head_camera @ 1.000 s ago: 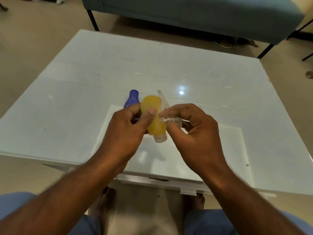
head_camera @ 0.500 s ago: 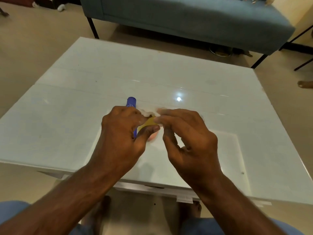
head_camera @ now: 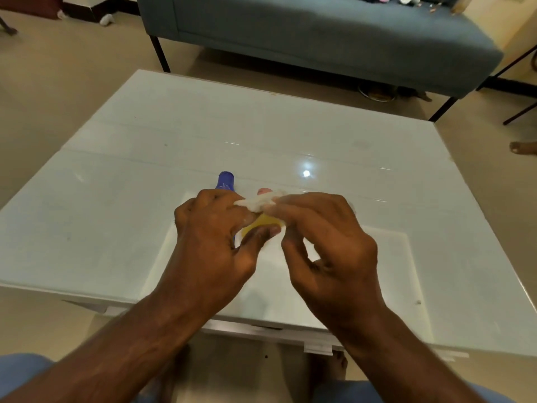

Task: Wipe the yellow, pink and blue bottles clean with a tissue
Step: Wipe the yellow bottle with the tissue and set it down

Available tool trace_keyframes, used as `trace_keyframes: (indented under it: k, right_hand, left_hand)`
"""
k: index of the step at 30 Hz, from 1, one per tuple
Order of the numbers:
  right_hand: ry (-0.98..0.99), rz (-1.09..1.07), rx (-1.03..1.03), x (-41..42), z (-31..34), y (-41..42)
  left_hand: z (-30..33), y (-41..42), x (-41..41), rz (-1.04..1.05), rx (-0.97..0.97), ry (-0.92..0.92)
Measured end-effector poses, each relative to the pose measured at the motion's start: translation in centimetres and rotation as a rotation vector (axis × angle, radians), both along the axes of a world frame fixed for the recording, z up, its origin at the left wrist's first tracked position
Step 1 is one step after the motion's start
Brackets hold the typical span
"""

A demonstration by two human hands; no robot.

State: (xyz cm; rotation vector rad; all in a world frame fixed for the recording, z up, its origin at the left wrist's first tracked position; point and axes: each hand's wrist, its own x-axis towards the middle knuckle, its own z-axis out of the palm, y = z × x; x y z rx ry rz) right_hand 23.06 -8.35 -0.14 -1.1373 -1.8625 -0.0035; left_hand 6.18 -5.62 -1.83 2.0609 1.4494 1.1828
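My left hand (head_camera: 212,231) grips the yellow bottle (head_camera: 261,223), of which only a small patch shows between thumb and fingers. My right hand (head_camera: 322,242) pinches a crumpled white tissue (head_camera: 257,203) against the top of that bottle. The blue bottle (head_camera: 225,181) lies on the white table (head_camera: 116,199) just behind my left hand, its far end showing. A sliver of the pink bottle (head_camera: 265,191) peeks out behind the tissue; the rest of it is hidden.
A blue-grey sofa (head_camera: 319,33) on thin black legs stands beyond the table's far edge. Another person's bare foot (head_camera: 523,148) is on the floor at the right. My knees are below the table's near edge.
The yellow bottle has gone from clearly showing above my hands to nearly covered by them. The tissue now sits bunched on top of it, between both hands.
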Motion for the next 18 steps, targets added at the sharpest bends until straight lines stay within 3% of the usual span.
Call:
trace_keyframes:
  k: [3,8,18]
  right_hand:
    - [0.016,0.043,-0.015,-0.1,0.4,-0.1]
    - [0.404,-0.134,-0.296,0.4,0.9,0.4]
    - [0.646,-0.142,-0.484,0.7,0.8,0.8]
  left_hand:
    - [0.3,-0.2,0.1,-0.018,-0.03,-0.021]
    - [1.4,-0.4,0.2,0.017,-0.123,-0.126]
    - [2.5,-0.5,0.5,0.027,-0.212,-0.167]
